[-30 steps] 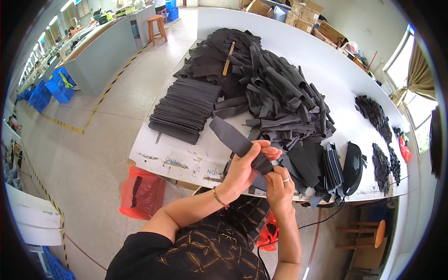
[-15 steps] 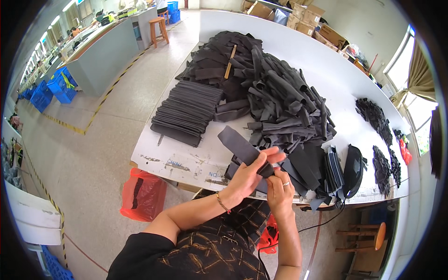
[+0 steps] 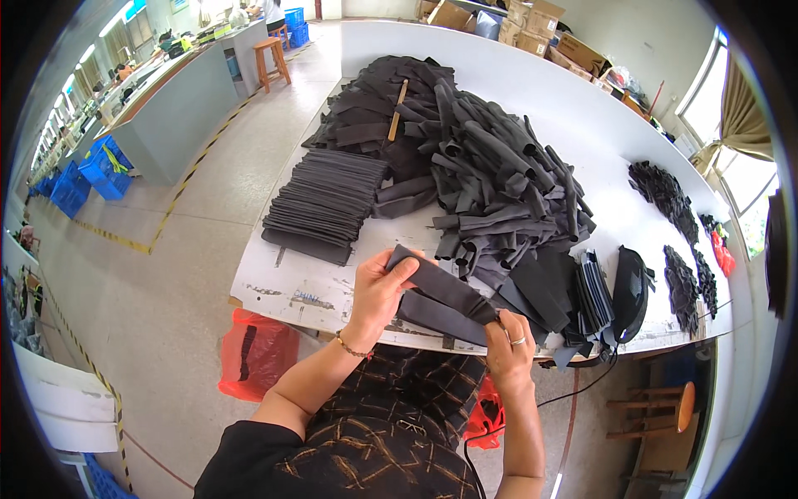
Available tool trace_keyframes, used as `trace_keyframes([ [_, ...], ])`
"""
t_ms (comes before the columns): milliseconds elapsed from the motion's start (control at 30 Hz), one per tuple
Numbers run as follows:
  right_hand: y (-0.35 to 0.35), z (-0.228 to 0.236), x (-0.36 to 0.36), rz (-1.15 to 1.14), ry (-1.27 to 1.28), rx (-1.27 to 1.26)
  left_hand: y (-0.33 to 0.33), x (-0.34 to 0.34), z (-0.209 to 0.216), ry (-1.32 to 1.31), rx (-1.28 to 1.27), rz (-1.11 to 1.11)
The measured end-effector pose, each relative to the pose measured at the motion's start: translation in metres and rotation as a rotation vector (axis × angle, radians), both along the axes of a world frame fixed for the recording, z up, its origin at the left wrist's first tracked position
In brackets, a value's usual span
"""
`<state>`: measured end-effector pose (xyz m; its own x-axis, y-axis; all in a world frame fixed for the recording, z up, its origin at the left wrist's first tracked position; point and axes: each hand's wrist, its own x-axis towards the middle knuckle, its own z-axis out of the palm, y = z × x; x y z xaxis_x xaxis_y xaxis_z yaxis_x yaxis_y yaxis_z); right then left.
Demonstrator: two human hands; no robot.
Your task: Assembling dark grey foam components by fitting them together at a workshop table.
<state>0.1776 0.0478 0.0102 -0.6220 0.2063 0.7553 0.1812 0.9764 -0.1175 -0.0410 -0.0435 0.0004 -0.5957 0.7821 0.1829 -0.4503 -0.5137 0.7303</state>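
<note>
Left hand (image 3: 378, 291) has its thumb and fingers pinching the far-left end of a long, flat, dark grey-black fabric strip (image 3: 446, 284); right hand (image 3: 509, 351) pinches the other end, thumb hidden from this angle. Strip is held up at a slant over the near edge of the white, scuffed worktop (image 3: 264, 274), running between both hands. Second flat black fabric strip (image 3: 439, 317) is just below it, at that edge. Writing: blue block capitals (image 3: 309, 297) printed on the worktop's near edge, left of the left hand, beside worn patches. Brown cardboard cartons (image 3: 542, 18) at the back carry small dark marks, too small to read. Neat overlapping row of folded black fabric strips (image 3: 326, 204) sits left of centre; large loose heap of curled black fabric pieces (image 3: 507, 175) is behind and to the right, narrow tan wooden stick (image 3: 398, 110) lying on the dark pieces further back. Upright bundle of flat black pieces (image 3: 593, 291) stands right of the hands, next to a rounded black pouch (image 3: 630, 293).
</note>
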Motion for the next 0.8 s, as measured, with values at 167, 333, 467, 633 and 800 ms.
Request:
trace_keyframes([
  [167, 0.000, 0.002, 0.007, -0.044, -0.011, -0.018, 0.002, 0.004, -0.001, 0.054, 0.039, 0.007],
  [333, -0.011, 0.021, -0.002, -0.071, 0.134, -0.519, 0.004, 0.008, 0.000, 0.132, 0.045, 0.070],
  [467, -0.011, -0.005, -0.026, -0.122, 0.452, -1.021, 0.010, 0.016, 0.000, 0.126, -0.044, 0.131],
  [633, -0.010, 0.015, -0.016, -0.036, 0.608, -0.934, 0.013, 0.007, -0.006, -0.099, -0.018, 0.095],
  [800, 0.002, 0.015, -0.013, -0.116, 0.481, -1.229, 0.022, 0.013, -0.010, -0.021, -0.041, 0.143],
])
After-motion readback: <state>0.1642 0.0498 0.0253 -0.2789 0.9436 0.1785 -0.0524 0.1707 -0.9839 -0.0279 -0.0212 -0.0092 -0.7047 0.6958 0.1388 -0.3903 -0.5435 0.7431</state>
